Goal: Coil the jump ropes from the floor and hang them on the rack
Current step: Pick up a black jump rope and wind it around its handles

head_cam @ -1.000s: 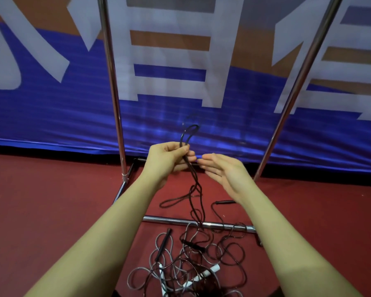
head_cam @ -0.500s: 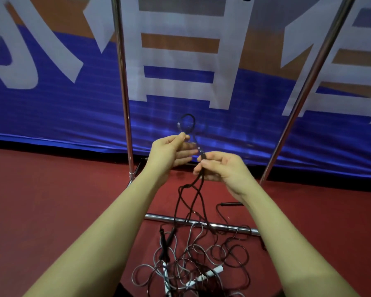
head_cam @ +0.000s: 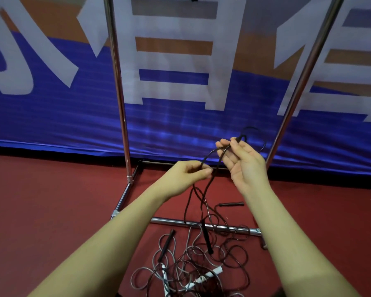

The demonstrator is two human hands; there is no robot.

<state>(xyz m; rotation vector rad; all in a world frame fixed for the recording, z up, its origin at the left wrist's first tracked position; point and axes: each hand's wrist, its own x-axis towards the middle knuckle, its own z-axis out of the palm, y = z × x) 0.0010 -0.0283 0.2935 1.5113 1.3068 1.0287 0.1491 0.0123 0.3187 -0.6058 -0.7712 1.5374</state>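
Note:
A thin black jump rope (head_cam: 210, 156) runs between my two hands, and its lower part trails down to the floor. My left hand (head_cam: 185, 176) pinches the rope between thumb and fingers. Higher and to the right, my right hand (head_cam: 243, 162) holds the rope at its fingertips, palm turned toward me, with a blurred loop sticking out above. One black handle (head_cam: 206, 237) hangs just above the floor. A tangle of grey and dark ropes (head_cam: 191, 269) with white handles lies on the red floor. The metal rack (head_cam: 120, 93) stands behind.
The rack's low front bar (head_cam: 223, 227) crosses the floor under my hands, and its right upright (head_cam: 304, 76) leans beside my right hand. Another black handle (head_cam: 231, 204) lies inside the rack base. A blue, white and orange banner (head_cam: 51, 108) covers the wall behind.
My right hand has risen and swung right, drawing the rope out from the left hand. The left hand dropped a little and still pinches the rope. A black handle lifted off the pile.

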